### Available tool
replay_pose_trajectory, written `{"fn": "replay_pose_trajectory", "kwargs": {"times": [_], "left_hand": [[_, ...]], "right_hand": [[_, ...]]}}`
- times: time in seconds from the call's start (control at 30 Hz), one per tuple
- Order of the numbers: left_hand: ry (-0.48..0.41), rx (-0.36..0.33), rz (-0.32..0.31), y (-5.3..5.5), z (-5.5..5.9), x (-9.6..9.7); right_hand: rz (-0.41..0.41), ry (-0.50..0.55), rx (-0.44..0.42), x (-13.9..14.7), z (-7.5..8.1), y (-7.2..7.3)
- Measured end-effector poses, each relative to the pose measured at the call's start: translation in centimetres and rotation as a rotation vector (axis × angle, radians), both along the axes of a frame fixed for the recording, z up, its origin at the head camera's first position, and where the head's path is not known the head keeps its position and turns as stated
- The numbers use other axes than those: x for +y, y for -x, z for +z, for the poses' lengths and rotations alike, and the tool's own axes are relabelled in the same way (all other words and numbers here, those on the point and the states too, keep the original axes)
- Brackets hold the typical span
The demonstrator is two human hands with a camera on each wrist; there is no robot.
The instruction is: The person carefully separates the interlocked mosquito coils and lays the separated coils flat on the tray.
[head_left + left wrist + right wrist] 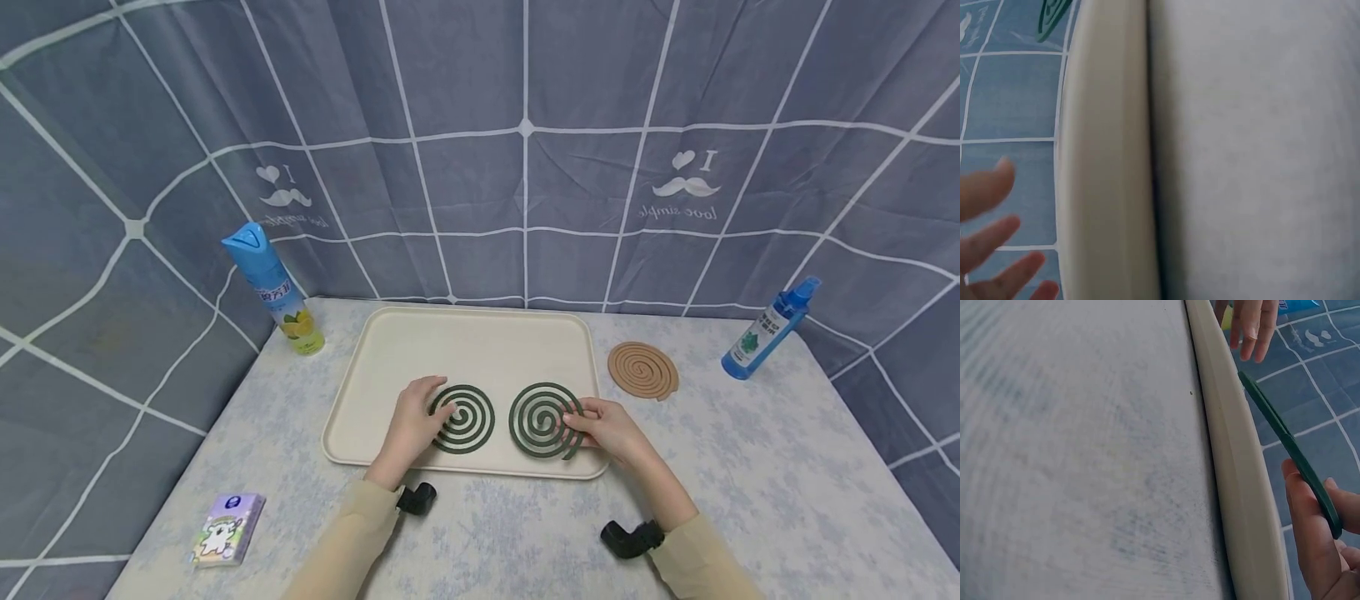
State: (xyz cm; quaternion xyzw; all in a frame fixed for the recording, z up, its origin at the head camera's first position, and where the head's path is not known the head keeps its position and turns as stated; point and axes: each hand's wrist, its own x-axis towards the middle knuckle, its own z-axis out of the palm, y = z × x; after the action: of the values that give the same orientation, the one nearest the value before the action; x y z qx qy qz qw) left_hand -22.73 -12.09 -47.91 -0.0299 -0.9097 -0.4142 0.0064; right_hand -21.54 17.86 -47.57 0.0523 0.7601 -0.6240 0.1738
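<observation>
My right hand [613, 432] pinches the right edge of a dark green spiral mosquito coil [542, 422] between thumb and fingers. In the right wrist view this coil [1291, 447] is tilted and raised, seen nearly edge-on. A second green mosquito coil [462, 419] is at the front middle of the cream tray [480, 342]. Beside its left edge is my left hand [414, 423], thumb over the coil in the head view. The left wrist view shows that hand's fingers [988, 240] spread, with nothing between them.
Right of the tray lies a brown mosquito coil [642, 370]. A blue spray bottle [768, 332] stands at the back right, a blue and yellow aerosol can [276, 292] at the back left. A purple packet [228, 530] lies at the front left. A grey-blue checked curtain [480, 183] hangs behind.
</observation>
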Motion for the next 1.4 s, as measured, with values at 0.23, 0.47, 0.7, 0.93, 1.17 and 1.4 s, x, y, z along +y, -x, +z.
{"fn": "replay_pose_trajectory", "kwargs": {"times": [0.23,0.47,0.7,0.93,1.17,1.4], "left_hand": [[0.150,-0.033,-0.145,-0.6,0.2,0.6],[0.197,-0.057,-0.163,-0.9,-0.3,0.8],[0.190,-0.067,-0.161,-1.0,-0.5,0.9],[0.189,-0.063,-0.163,-1.0,-0.5,0.9],[0.177,-0.066,-0.156,-1.1,-0.5,0.9],[0.184,-0.062,-0.166,-1.4,-0.2,0.9]], "right_hand": [[0.004,-0.063,0.023,-0.1,0.2,0.0],[0.030,-0.281,0.094,-0.4,0.0,0.0],[0.002,-0.634,0.241,-1.1,0.4,-0.6],[0.082,-0.739,0.310,-1.7,0.8,-1.0],[0.150,-0.743,0.305,-1.7,0.5,-1.1],[0.162,-0.722,0.298,-1.6,0.4,-1.1]]}}
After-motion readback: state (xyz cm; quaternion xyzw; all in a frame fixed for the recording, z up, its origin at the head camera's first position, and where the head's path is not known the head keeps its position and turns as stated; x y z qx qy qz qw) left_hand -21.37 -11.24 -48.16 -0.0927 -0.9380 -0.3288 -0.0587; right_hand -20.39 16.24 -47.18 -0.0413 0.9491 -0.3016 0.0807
